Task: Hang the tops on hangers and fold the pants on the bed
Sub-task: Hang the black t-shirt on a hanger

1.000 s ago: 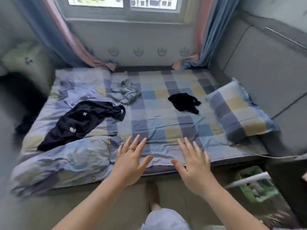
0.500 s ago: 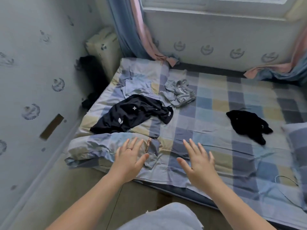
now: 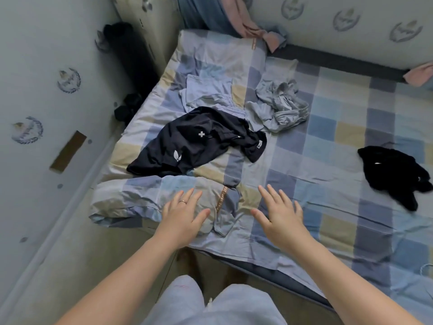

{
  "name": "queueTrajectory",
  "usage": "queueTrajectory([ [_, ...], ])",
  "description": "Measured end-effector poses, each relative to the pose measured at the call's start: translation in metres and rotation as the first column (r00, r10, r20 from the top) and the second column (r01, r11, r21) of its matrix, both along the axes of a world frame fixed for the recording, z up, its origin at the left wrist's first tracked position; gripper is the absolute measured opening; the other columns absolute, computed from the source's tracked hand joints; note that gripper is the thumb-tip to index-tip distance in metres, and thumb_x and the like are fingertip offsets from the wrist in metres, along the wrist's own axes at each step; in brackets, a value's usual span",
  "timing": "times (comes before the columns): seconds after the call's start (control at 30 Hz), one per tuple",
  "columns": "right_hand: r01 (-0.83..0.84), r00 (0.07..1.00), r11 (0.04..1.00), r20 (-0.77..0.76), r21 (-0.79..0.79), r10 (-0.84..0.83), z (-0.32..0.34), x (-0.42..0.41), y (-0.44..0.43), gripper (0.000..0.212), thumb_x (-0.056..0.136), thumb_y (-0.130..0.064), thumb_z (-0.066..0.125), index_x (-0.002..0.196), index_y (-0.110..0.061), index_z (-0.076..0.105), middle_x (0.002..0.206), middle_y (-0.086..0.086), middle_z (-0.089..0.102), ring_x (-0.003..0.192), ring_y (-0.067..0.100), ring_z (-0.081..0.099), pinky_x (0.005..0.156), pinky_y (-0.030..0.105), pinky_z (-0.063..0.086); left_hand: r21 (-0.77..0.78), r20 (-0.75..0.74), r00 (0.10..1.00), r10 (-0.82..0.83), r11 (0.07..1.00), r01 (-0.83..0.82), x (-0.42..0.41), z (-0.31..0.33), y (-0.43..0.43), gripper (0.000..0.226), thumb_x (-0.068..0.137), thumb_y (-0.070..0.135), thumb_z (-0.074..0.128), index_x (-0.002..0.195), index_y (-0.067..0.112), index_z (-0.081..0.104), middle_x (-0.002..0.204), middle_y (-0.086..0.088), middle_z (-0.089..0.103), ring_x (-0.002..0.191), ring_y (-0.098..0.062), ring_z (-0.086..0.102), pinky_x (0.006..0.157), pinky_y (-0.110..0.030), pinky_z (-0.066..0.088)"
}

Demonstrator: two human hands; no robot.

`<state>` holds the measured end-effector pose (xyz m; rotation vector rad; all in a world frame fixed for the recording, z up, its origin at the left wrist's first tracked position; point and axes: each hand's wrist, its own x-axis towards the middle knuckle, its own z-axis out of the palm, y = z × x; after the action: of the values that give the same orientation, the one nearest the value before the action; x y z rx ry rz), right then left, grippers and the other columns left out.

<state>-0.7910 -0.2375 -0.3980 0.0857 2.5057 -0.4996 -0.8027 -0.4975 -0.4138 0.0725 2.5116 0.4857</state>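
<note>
Left hand (image 3: 184,219) and right hand (image 3: 281,218) are holding nothing, fingers spread wide over the near edge of the bed (image 3: 328,141).
A navy garment (image 3: 199,141) is lying just beyond the left hand, and a black garment (image 3: 393,172) is lying well off to the right hand's right.

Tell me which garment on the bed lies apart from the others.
The black garment on the right lies alone; the navy garment, the pale blue garment and the grey garment lie clustered together.
</note>
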Motion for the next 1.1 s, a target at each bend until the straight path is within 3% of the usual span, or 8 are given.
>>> queueTrajectory([
  [0.3,0.196,0.969,0.974,0.129,0.110,-0.209,-0.124,-0.100,-0.027,0.065,0.102,-0.059,0.033,0.159,-0.038,0.009,0.168,-0.010,0.007,0.154,0.019,0.004,0.122,0.049,0.009,0.066,0.179,0.967,-0.184,0.982,0.175,-0.111,-0.139,-0.016,0.061,0.103,0.054,0.036,0.157,0.033,0.020,0.168,0.007,0.009,0.154,-0.015,0.002,0.121,-0.042,0.011],
  [0.43,0.225,0.963,0.964,0.121,0.142,-0.243,-0.186,-0.147,-0.029,0.065,0.102,-0.055,0.035,0.159,-0.037,0.009,0.167,-0.010,0.010,0.154,0.019,0.007,0.120,0.046,0.013,0.059,0.161,0.950,-0.267,0.963,0.261,-0.161,-0.209,-0.022,0.062,0.102,0.052,0.041,0.157,0.031,0.020,0.167,0.004,0.010,0.153,-0.017,0.005,0.120,-0.041,0.014],
  [0.53,0.238,0.962,0.958,0.095,0.158,-0.255,-0.239,-0.184,-0.024,0.066,0.102,-0.054,0.038,0.159,-0.036,0.009,0.167,-0.008,0.014,0.153,0.020,0.011,0.119,0.046,0.016,0.049,0.084,0.942,-0.325,0.946,0.322,-0.197,-0.262,-0.015,0.061,0.101,0.048,0.046,0.154,0.030,0.023,0.166,0.002,0.011,0.152,-0.020,0.009,0.120,-0.041,0.016],
  [0.77,0.201,0.978,0.975,0.028,0.090,-0.205,-0.357,-0.267,-0.025,0.076,0.100,-0.048,0.048,0.159,-0.036,0.001,0.167,-0.007,0.010,0.152,0.022,0.014,0.119,0.051,0.023,-0.088,-0.212,0.859,-0.467,0.884,0.459,-0.286,-0.363,0.033,0.075,0.095,0.034,0.057,0.156,0.029,0.015,0.167,-0.004,-0.009,0.152,-0.029,0.006,0.117,-0.042,0.022],
  [0.9,0.262,0.961,0.965,-0.089,0.012,-0.260,-0.406,-0.315,-0.029,0.086,0.097,-0.043,0.057,0.159,-0.037,-0.002,0.168,-0.003,0.006,0.153,0.025,0.009,0.119,0.055,0.023,-0.146,-0.430,0.804,-0.412,0.910,0.388,-0.342,-0.399,0.061,0.078,0.093,0.030,0.061,0.157,0.028,0.016,0.167,-0.007,-0.009,0.146,-0.032,0.019,0.112,-0.043,0.029],
  [1.0,0.336,0.935,0.942,-0.124,0.021,-0.331,-0.436,-0.339,-0.023,0.095,0.093,-0.047,0.063,0.158,-0.037,-0.005,0.168,-0.003,0.003,0.152,0.027,0.009,0.117,0.058,0.025,-0.239,-0.511,0.758,-0.406,0.914,0.328,-0.373,-0.420,0.078,0.076,0.094,0.035,0.061,0.157,0.028,0.018,0.168,-0.008,-0.002,0.139,-0.036,0.027,0.108,-0.045,0.032],
  [1.1,0.429,0.898,0.903,-0.117,0.015,-0.424,-0.463,-0.355,-0.005,0.092,0.088,-0.047,0.068,0.157,-0.032,0.010,0.161,0.004,0.022,0.145,0.035,0.025,0.112,0.055,0.034,-0.335,-0.570,0.679,-0.462,0.886,0.322,-0.388,-0.438,0.094,0.070,0.095,0.035,0.059,0.155,0.033,0.023,0.168,-0.008,0.005,0.133,-0.038,0.032,0.104,-0.044,0.032],
])
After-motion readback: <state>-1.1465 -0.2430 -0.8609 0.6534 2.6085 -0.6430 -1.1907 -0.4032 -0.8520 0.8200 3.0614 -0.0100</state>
